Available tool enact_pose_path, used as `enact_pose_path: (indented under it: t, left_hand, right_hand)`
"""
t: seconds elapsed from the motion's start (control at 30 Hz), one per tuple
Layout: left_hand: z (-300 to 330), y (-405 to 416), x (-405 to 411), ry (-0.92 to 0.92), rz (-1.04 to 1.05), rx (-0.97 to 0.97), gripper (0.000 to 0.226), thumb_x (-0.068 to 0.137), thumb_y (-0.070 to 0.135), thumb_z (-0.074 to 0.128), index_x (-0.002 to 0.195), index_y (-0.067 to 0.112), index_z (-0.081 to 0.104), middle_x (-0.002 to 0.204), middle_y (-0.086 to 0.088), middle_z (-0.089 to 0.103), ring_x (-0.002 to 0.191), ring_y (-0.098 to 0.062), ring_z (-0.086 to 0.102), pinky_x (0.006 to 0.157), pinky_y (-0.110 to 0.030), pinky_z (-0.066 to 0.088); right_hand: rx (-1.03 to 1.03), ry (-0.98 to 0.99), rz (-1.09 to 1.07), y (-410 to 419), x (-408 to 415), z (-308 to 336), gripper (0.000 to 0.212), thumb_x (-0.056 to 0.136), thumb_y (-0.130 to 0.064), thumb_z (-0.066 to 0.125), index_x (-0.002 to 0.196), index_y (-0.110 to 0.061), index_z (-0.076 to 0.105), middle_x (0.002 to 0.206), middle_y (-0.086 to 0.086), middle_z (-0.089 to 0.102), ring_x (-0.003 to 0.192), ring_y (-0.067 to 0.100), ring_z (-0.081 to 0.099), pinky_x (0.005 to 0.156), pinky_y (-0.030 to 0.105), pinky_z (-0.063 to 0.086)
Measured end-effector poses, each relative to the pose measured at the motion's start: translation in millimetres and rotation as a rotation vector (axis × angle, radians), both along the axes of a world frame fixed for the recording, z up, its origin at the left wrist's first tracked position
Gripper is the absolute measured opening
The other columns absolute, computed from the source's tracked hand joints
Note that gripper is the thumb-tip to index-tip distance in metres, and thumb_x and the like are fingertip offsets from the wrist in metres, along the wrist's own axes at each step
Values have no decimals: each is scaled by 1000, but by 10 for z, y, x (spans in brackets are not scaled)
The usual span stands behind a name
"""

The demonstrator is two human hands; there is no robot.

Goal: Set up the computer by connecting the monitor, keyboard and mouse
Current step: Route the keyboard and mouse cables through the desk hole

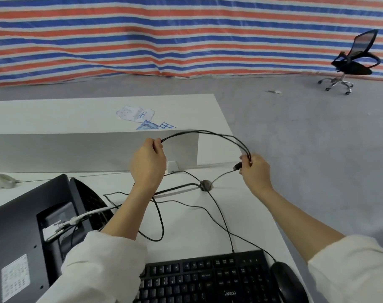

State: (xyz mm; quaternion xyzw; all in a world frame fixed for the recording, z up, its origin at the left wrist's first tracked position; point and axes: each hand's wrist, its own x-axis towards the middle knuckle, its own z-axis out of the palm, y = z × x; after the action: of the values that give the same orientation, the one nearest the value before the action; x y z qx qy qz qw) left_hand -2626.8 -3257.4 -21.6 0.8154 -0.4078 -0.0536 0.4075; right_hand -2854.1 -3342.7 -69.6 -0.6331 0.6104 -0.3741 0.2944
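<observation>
Two hands hold a bundle of thin black cables [208, 133] stretched in an arc above the white desk [186, 215]. The left hand [148, 164] pinches one end of the arc between thumb and curled fingers; the right hand [255, 169] grips the other end, with a USB plug [237, 166] poking out toward the left just below its fingers. The bundle's long axis runs left to right between the hands. The cable hole [206, 185] in the desk lies between and just below them, slightly nearer the right hand, and several leads already pass through it. The keyboard [208, 278] and mouse [288, 283] sit at the near edge, their leads trailing up toward the hole. The monitor [22, 226] stands at the left with its back to the camera, a white cable plugged in. Judging by this, the plug probably goes down through the hole, so the right hand is better placed.
</observation>
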Motion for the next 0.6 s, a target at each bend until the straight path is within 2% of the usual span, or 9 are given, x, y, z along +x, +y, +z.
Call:
enact_pose_path:
  t: [0.07, 0.13, 0.27, 0.37, 0.47, 0.53, 0.6]
  left_hand:
    - [32, 1, 47, -10, 4, -17, 35, 101, 28, 34, 95, 7, 61, 75, -7, 62, 65, -26, 51, 58, -30, 33]
    - [58, -19, 73, -6, -31, -18, 33, 100, 26, 37, 90, 8, 63, 61, -3, 54, 56, -21, 46, 52, -29, 30]
    - [45, -68, 86, 36, -148, 5, 32, 98, 21, 43, 70, 9, 54, 51, -1, 38, 51, -18, 33, 47, -29, 26]
    - [42, -117, 115, 101, -222, 64, 27, 98, 20, 45, 74, 14, 57, 61, -7, 48, 58, -19, 38, 49, -23, 29]
    - [13, -204, 128, 152, -313, 194, 21, 97, 17, 44, 78, 16, 52, 72, -9, 50, 64, -20, 39, 51, -25, 28]
    - [-25, -268, 129, 184, -354, 268, 19, 97, 15, 42, 81, 19, 51, 73, -5, 53, 58, -17, 39, 50, -23, 28]
    - [-67, -353, 107, 399, -370, 286, 19, 98, 14, 42, 92, 19, 60, 76, 0, 61, 52, -13, 38, 47, -19, 31]
  right_hand:
    - [73, 1, 22, -61, 117, -82, 24, 97, -13, 44, 94, 0, 64, 80, 12, 63, 77, 26, 57, 64, 24, 36]
    - [179, -14, 26, -127, 215, -220, 20, 96, -11, 44, 92, -5, 63, 74, 2, 58, 77, 21, 53, 64, 23, 34]
    - [351, -92, 26, -238, 405, -493, 16, 94, -12, 46, 90, -10, 62, 88, 11, 64, 85, 27, 61, 72, 31, 48]
    - [407, -186, 7, -281, 504, -594, 13, 93, -14, 49, 87, -9, 60, 85, 10, 62, 80, 27, 63, 86, 41, 53]
    - [435, -201, 8, -320, 510, -716, 13, 91, -14, 52, 83, -9, 61, 80, 8, 60, 83, 30, 62, 89, 46, 52]
    - [472, -215, 30, -333, 487, -791, 12, 89, -11, 53, 82, -11, 62, 74, 5, 58, 76, 24, 58, 90, 49, 51]
    - [507, -254, 54, -314, 466, -813, 15, 89, -6, 50, 89, -14, 64, 77, 2, 56, 76, 21, 53, 93, 51, 49]
